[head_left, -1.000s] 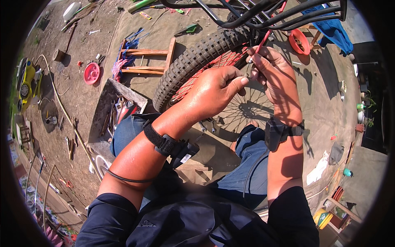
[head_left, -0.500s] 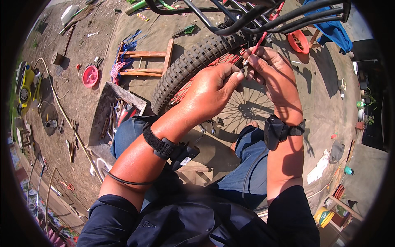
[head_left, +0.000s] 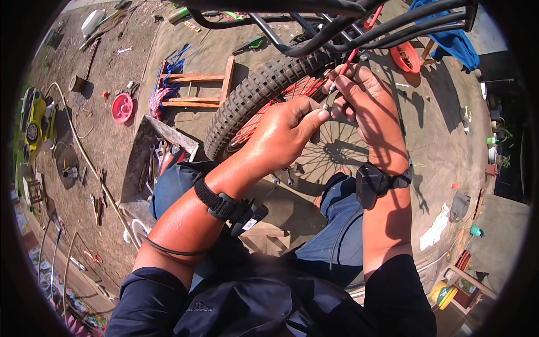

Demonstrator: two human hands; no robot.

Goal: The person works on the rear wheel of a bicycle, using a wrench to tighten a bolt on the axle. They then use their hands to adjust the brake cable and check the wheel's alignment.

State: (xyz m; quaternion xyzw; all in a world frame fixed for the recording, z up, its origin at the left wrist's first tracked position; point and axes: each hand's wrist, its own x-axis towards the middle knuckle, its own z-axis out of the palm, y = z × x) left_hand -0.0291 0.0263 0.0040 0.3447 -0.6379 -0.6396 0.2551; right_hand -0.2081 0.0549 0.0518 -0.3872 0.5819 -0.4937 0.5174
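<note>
A bicycle wheel with a knobby black tyre [head_left: 255, 92] and red spokes [head_left: 264, 121] stands tilted in front of me. From the frame, a red cable housing [head_left: 349, 60] runs down into my right hand [head_left: 368, 104], whose thumb and fingers are closed on its end. A small metal fitting [head_left: 332, 89] shows at that end. My left hand [head_left: 295, 126] is closed beside it, thumb and forefinger pinching a small metallic cable end [head_left: 326, 105]. The two hands are a short gap apart. Their curled fingers partly hide what lies between them.
Black frame tubes [head_left: 337, 39] cross overhead. A metal tool box [head_left: 151, 135] with wrenches lies by my left knee. Beyond it are a wooden stool frame [head_left: 196, 76] and a pink dish [head_left: 122, 108]. A red bowl [head_left: 405, 57] stands at the far right.
My left hand has moved slightly down and left, widening the gap to my right hand. More of the metal fitting shows between them. The frame overhead has shifted a little.
</note>
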